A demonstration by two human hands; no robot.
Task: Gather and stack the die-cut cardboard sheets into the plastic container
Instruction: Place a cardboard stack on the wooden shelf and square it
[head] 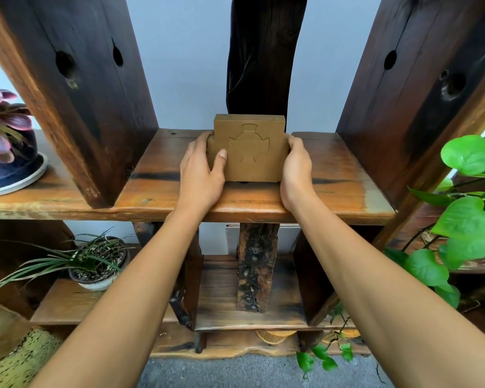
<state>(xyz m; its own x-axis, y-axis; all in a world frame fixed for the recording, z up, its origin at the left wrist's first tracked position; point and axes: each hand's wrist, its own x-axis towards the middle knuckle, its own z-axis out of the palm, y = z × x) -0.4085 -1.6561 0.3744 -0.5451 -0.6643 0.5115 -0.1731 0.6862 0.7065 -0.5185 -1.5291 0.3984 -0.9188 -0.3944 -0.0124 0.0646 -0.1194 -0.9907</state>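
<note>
On the wooden shelf (339,175), left hand (200,170) and right hand (296,169) clasp the upright cardboard sheets (249,147) from either side.

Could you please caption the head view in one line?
The left hand and right hand grip a stack of die-cut cardboard sheets standing on a wooden shelf.

Worn wooden shelf (333,191) in front of me, orange-brown with dark streaks. The cardboard stack (252,155) stands on edge in the middle bay, gripped between my left hand (200,175) and right hand (296,169). Further left on the same board there's a blue pot (10,169) on a white saucer (25,182).
</note>
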